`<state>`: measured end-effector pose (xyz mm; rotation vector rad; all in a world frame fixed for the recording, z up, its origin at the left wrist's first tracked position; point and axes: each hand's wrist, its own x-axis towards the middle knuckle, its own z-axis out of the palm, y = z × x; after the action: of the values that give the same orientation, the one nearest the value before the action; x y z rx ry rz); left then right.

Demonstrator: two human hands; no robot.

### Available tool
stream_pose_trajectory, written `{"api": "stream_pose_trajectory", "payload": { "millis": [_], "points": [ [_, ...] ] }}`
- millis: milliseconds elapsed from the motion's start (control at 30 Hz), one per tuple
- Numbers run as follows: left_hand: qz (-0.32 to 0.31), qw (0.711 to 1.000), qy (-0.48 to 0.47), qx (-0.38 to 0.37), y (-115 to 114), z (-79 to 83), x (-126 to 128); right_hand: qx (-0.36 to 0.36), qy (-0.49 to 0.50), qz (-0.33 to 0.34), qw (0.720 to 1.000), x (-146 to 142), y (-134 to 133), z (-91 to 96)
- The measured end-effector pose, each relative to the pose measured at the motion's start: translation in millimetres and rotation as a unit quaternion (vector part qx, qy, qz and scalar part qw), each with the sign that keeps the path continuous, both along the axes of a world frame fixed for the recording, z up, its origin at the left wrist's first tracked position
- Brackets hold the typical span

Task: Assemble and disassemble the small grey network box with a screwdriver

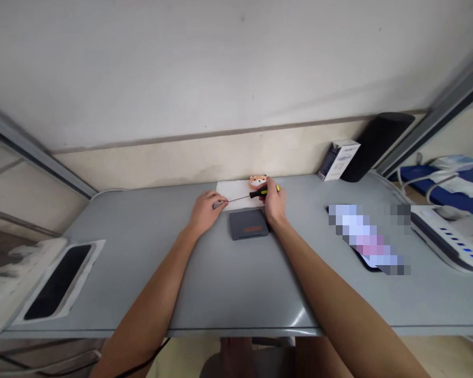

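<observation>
My right hand (pixel 275 202) is closed around the black and yellow handle of a screwdriver (pixel 260 193), whose thin shaft runs left to my left hand (pixel 206 209). The left fingers pinch the shaft's tip together with a small grey piece I cannot make out. Both hands hover just behind a small dark grey box (pixel 248 224) with a row of front ports, lying flat on the grey table (pixel 228 283). A white pad (pixel 234 188) lies behind the hands, with a small orange animal-face figure (pixel 257 181) on it.
A white carton (pixel 339 159) and a black cylinder (pixel 372 145) stand at the back right by the wall. A phone with a blurred screen (pixel 368 241) lies right of the box. A white power strip (pixel 449 239) is at far right, a black tray (pixel 57 281) at left.
</observation>
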<state>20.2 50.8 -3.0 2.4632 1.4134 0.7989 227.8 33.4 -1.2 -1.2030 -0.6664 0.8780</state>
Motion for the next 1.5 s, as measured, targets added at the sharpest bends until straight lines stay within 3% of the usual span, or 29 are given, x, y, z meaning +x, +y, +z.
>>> {"api": "stream_pose_trajectory", "payload": {
  "millis": [167, 300, 467, 567, 633, 700, 733, 800, 1200, 1500],
  "points": [
    [0.019, 1.0, 0.008, -0.004, -1, -1.6, 1, -0.009, 0.027, -0.02, 0.999, 5, 1, 1.7],
    [0.029, 1.0, 0.008, 0.001, -2, -0.7, 0, 0.01, 0.042, -0.054, 0.998, 21, 2, 18.0],
    [0.03, 0.999, -0.007, 0.032, -9, 6.3, 4, 0.17, -0.075, -0.027, 0.982, 47, -23, 53.1],
    [-0.01, 0.999, -0.015, 0.039, -26, 13.5, 18, 0.291, -0.191, 0.021, 0.937, 52, -58, 62.9],
    [-0.08, 0.995, -0.041, 0.034, -40, 17.4, 31, 0.363, -0.297, 0.096, 0.878, 51, -80, 60.8],
    [-0.14, 0.989, -0.044, 0.029, -53, 19.9, 43, 0.429, -0.356, 0.128, 0.82, 48, -93, 54.2],
    [-0.165, 0.985, -0.027, 0.034, -57, 20.6, 47, 0.448, -0.391, 0.131, 0.793, 46, -96, 50.2],
    [-0.19, 0.981, -0.006, 0.036, -60, 21.2, 52, 0.455, -0.434, 0.118, 0.768, 44, -97, 43.1],
    [-0.189, 0.981, -0.043, 0.03, -57, 13.7, 48, 0.413, -0.43, 0.11, 0.795, 50, -86, 34.0],
    [-0.203, 0.977, -0.051, 0.04, -56, 11.1, 46, 0.434, -0.355, 0.088, 0.823, 47, -84, 27.1]
  ]
}}
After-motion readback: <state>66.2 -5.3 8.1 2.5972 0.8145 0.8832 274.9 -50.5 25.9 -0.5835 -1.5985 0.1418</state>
